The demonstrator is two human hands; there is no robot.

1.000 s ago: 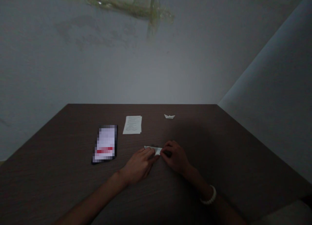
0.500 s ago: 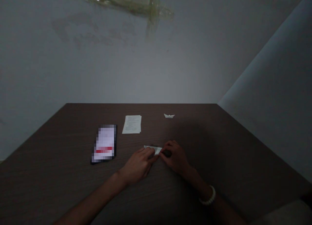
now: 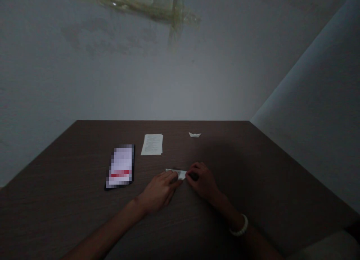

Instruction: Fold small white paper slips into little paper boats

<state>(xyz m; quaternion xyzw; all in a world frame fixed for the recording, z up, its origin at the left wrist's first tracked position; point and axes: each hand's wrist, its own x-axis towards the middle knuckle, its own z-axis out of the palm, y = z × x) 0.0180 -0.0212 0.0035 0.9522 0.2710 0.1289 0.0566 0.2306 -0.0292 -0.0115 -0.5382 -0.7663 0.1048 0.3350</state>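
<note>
Dark table (image 3: pixel 253 185) bears small white folded paper (image 3: pixel 177 173), flat, pinched between hands.

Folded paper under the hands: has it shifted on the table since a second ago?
No. The folded paper keeps its spot relative to the phone and paper boat, pinned by both hands.

- My left hand (image 3: pixel 161 190): palm down, fingers stretched forward and pressed flat, tips angled toward centre.
- My right hand (image 3: pixel 203 181): palm down, fingers curled inward, knuckles raised, tips pointing toward the left hand.
- Fingertips of both hands nearly meet; whether they touch, can't tell in this dim light.
- Both forearms bare, converging from the lower edge in a V.
- Right wrist wears a white beaded bracelet (image 3: pixel 240 227).
</note>
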